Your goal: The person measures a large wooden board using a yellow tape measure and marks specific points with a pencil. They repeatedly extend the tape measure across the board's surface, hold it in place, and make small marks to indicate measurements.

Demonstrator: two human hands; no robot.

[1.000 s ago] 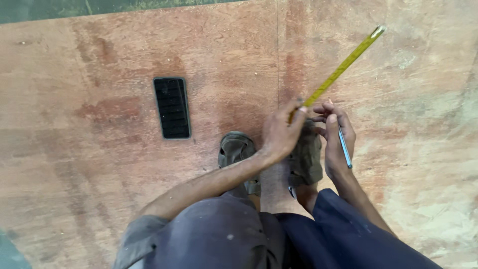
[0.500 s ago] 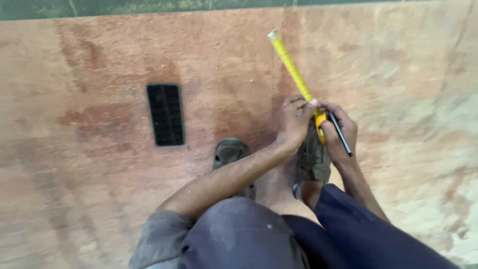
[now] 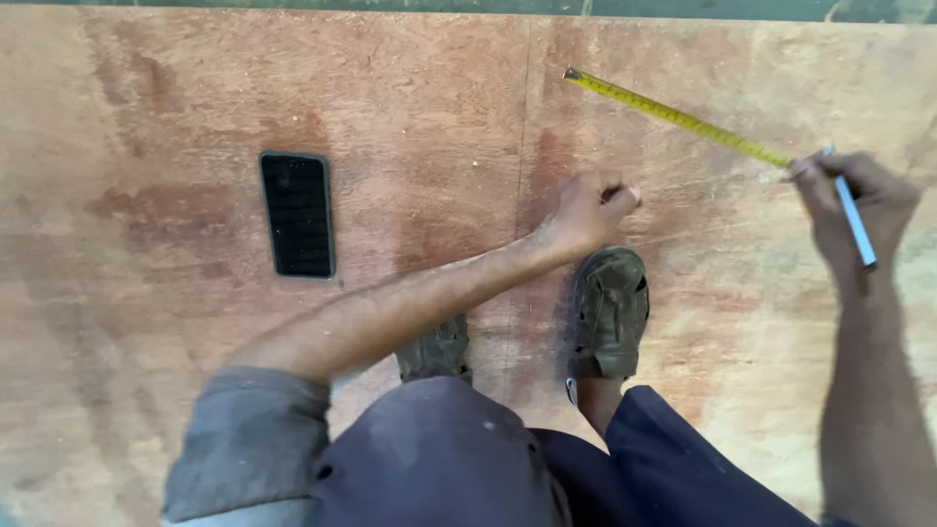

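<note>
standing on a reddish plywood sheet (image 3: pixel 195 88), looking straight down. right hand (image 3: pixel 859 200) is out to the right, fingers wrapped around the body end of a yellow tape measure (image 3: pixel 673 117) and also pinching a light-coloured pen (image 3: pixel 855 222) that lies along the back of the fingers. the case itself is hidden inside the grip. the blade runs up and left from that hand, stretched over the board, with its hook end near the top edge, just right of a faint seam line in the sheet. can't tell whether the blade touches the surface or floats above it.

left hand (image 3: pixel 586 210) is curled into a loose fist near the middle of the sheet, holding nothing visible, apart from the blade and below it. forearm crosses diagonally from a rolled grey sleeve (image 3: pixel 249 439).

two dusty sandals (image 3: pixel 610 312) plant on the board, right one just under the left hand, the other partly hidden by the arm. a black phone (image 3: pixel 297 214) lies flat on the sheet, well to the left of both hands.
</note>
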